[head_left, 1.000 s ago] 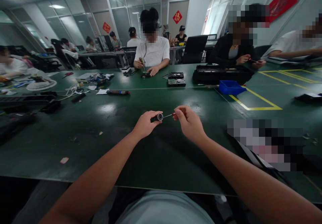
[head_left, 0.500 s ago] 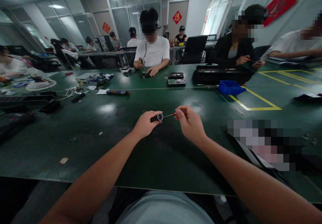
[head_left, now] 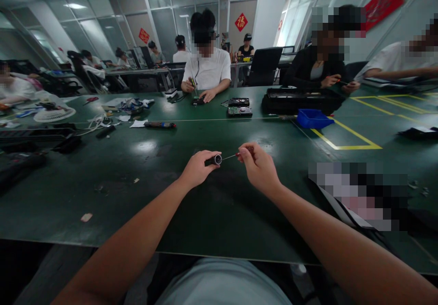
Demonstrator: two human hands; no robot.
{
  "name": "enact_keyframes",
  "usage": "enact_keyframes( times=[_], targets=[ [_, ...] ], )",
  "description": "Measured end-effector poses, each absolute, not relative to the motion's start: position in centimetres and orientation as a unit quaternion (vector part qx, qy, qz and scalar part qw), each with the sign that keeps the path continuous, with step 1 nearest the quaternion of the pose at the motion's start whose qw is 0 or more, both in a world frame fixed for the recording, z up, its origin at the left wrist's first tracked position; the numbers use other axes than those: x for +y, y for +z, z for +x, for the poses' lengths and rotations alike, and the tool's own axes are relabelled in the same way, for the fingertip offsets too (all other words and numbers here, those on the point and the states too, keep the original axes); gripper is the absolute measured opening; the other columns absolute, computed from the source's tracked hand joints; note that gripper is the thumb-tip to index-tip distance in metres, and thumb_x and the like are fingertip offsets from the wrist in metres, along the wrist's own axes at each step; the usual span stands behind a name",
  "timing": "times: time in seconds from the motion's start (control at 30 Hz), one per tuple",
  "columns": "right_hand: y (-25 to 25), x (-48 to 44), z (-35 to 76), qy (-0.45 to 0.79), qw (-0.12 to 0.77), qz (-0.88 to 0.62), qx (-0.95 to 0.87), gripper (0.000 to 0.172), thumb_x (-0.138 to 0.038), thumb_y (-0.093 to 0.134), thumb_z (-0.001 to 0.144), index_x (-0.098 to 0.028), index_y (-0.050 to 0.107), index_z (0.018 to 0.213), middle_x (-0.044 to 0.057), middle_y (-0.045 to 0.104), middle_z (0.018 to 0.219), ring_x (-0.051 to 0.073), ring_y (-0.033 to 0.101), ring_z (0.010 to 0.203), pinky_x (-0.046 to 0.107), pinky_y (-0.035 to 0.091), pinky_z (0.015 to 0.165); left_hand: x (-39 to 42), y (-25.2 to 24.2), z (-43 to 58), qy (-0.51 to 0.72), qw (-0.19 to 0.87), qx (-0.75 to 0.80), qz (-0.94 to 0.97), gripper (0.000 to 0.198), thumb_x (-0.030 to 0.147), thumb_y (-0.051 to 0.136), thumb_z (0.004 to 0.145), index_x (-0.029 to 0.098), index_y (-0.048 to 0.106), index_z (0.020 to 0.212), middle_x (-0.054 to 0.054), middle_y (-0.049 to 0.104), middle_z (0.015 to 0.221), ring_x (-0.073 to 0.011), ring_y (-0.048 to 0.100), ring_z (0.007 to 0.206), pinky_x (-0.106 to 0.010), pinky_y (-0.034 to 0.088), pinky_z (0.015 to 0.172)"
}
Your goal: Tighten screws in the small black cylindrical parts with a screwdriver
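Observation:
Just above the green table (head_left: 219, 213), my left hand (head_left: 197, 169) is closed round a short black cylinder (head_left: 214, 160) with a pale ring at its end; its exact kind does not show. The ringed end faces right. In my right hand (head_left: 259, 164) I grip a screwdriver (head_left: 231, 157) by its red handle, mostly hidden by my fingers. The thin shaft points left and its tip is at the ringed end of the cylinder. Whether the tip is inside or only touching, I cannot make out.
Across the table a person works on a small board. Hard drives (head_left: 239, 112), a long black casing (head_left: 301, 100) and a blue bin (head_left: 314, 118) stand near there. A dark tool (head_left: 160, 125) and a white fan grille (head_left: 54, 115) lie left. A blurred-out item (head_left: 359, 197) lies right.
Both hands keep nearly the same place and hold. The view has shifted very slightly.

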State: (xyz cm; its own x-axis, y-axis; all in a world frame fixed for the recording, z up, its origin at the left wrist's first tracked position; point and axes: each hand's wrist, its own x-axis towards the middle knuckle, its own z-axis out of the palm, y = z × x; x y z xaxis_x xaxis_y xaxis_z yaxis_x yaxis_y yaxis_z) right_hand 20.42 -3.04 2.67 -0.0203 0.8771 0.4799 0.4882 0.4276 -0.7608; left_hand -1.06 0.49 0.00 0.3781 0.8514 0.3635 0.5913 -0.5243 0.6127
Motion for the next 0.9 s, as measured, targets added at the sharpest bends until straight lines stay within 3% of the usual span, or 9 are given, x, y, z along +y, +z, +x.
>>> enact_keyframes(
  times=[0.9],
  targets=[
    [2.86, -2.7, 20.56, 0.106, 0.457, -0.503, -0.726, 0.022, -0.035, 0.045, 0.098, -0.019, 0.059, 0.094, 0.005, 0.068, 0.077, 0.02, 0.065, 0.068, 0.031, 0.043, 0.064, 0.68, -0.45, -1.17, 0.328, 0.229, 0.458, 0.794, 0.039, 0.023, 0.076, 0.081, 0.025, 0.07, 0.12, -0.006, 0.07, 0.116, -0.0238, 0.062, 0.108, -0.04, 0.044, 0.098]
  ],
)
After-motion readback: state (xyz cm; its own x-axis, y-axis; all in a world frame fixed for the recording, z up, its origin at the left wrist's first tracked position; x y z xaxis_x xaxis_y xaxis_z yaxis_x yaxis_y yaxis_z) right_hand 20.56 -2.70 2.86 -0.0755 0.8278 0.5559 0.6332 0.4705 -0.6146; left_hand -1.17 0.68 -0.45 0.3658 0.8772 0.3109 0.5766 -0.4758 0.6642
